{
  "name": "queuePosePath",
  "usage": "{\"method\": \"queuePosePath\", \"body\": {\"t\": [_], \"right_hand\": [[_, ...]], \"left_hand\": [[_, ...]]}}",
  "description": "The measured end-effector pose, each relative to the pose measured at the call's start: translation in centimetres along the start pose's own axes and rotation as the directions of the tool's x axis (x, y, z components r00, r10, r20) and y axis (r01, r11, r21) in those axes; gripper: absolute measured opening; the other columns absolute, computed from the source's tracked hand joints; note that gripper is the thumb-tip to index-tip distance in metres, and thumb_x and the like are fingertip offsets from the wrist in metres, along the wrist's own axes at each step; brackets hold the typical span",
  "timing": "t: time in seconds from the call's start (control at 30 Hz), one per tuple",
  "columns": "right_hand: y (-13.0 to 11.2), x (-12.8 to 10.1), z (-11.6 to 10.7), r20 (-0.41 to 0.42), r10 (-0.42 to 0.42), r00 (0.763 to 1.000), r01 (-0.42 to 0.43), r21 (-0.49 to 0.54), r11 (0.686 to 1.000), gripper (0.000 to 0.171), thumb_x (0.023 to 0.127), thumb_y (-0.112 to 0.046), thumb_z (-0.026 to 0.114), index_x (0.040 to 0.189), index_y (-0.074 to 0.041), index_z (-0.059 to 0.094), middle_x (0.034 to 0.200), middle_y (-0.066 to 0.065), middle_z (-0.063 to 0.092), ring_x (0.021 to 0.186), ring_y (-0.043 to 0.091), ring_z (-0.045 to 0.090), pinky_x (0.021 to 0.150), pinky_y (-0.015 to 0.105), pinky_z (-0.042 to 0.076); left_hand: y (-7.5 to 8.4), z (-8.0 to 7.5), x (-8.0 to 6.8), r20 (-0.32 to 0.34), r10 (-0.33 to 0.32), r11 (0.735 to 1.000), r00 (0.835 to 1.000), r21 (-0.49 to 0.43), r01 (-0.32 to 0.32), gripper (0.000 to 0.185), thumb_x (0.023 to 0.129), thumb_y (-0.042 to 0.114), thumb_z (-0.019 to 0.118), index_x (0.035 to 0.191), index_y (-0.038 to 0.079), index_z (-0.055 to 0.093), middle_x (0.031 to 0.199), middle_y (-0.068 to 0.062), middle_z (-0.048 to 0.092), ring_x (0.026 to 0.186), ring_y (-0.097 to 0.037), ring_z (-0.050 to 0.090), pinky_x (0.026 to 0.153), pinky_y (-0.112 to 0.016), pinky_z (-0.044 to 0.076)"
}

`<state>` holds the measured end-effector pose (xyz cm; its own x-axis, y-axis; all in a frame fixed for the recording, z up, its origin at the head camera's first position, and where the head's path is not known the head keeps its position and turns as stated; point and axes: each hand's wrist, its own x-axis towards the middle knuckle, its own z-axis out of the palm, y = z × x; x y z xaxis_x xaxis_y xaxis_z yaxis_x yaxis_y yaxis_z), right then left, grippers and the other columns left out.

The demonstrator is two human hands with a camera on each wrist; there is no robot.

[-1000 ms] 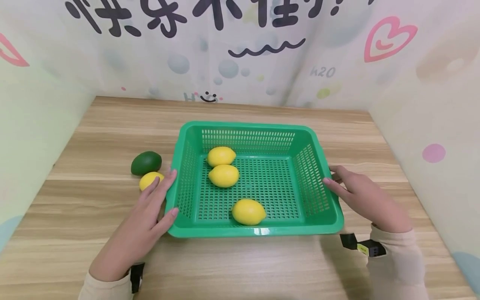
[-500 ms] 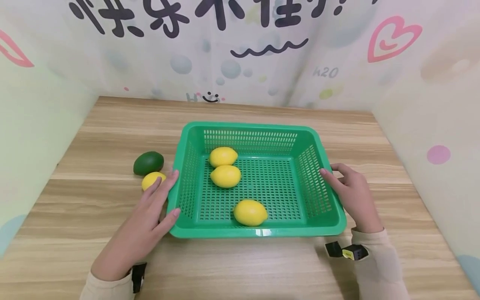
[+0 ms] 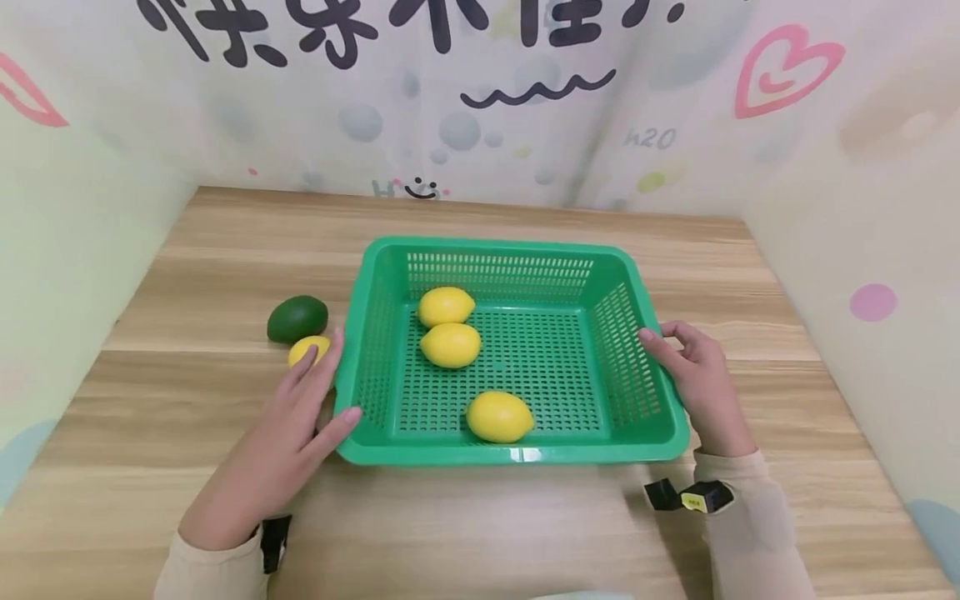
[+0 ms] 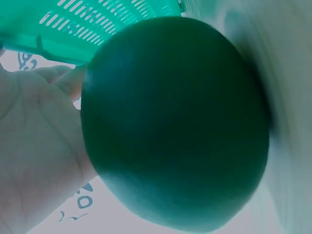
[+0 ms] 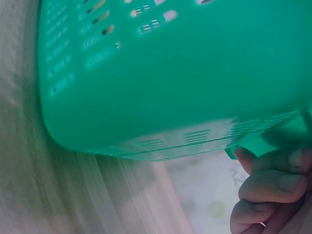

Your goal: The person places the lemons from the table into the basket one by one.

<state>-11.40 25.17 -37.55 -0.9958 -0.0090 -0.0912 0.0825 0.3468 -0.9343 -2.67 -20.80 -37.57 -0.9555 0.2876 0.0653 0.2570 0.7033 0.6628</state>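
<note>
The left hand (image 3: 281,442) lies against the left side of the green basket (image 3: 517,454), fingers straight along the wall and thumb touching the rim near the front left corner. The right hand (image 3: 697,383) grips the basket's right rim, its fingers (image 5: 273,187) curled under the lip in the right wrist view. The basket rests on the desk (image 3: 225,250), between the two hands. Three lemons (image 3: 450,344) lie inside it: two touching near the back left, one (image 3: 499,416) by the front wall. Just left of the basket, a fourth lemon (image 3: 306,350) sits by the left fingertips, touching a green fruit (image 3: 297,318) behind it. That green fruit (image 4: 175,126) fills the left wrist view. A printed backdrop (image 3: 480,100) stands behind the basket.
</note>
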Motion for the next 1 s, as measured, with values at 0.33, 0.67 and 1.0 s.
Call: {"method": "queuePosePath", "body": {"t": [0.33, 0.67, 1.0], "right_hand": [[-0.3, 0.3, 0.4, 0.020, -0.005, 1.000, 0.002, 0.123, 0.992, 0.039, 0.105, -0.032, 0.062, 0.113, 0.005, 0.054, 0.077, 0.007, 0.075, 0.062, 0.020, 0.074, 0.055, 0.035, 0.061], [-0.1, -0.2, 0.5, 0.015, 0.025, 1.000, -0.027, 0.146, 0.989, 0.039, 0.105, -0.034, 0.061, 0.113, 0.004, 0.053, 0.078, 0.007, 0.075, 0.064, 0.020, 0.075, 0.057, 0.035, 0.061], [0.4, -0.5, 0.4, 0.003, 0.012, 1.000, -0.013, 0.168, 0.986, 0.040, 0.105, -0.035, 0.061, 0.112, 0.004, 0.052, 0.084, 0.008, 0.077, 0.070, 0.023, 0.076, 0.060, 0.038, 0.062]], "left_hand": [[-0.9, -2.0, -1.6, -0.019, -0.057, 0.998, 0.998, 0.021, 0.058, 0.113, 0.094, 0.045, 0.075, 0.165, 0.016, -0.008, 0.172, -0.014, -0.004, 0.154, -0.044, -0.015, 0.111, -0.080, 0.008], [-1.7, -2.8, -3.7, -0.042, -0.193, 0.979, 0.980, 0.063, 0.195, 0.124, 0.079, 0.046, 0.089, 0.165, 0.004, 0.011, 0.168, -0.026, 0.014, 0.152, -0.051, 0.011, 0.115, -0.074, 0.017], [-3.0, -2.0, -3.7, 0.037, -0.164, 0.975, 0.986, 0.155, 0.156, 0.058, 0.073, 0.015, 0.094, 0.125, 0.004, 0.068, 0.120, -0.016, 0.069, 0.107, -0.035, 0.064, 0.087, -0.056, 0.052]]}}
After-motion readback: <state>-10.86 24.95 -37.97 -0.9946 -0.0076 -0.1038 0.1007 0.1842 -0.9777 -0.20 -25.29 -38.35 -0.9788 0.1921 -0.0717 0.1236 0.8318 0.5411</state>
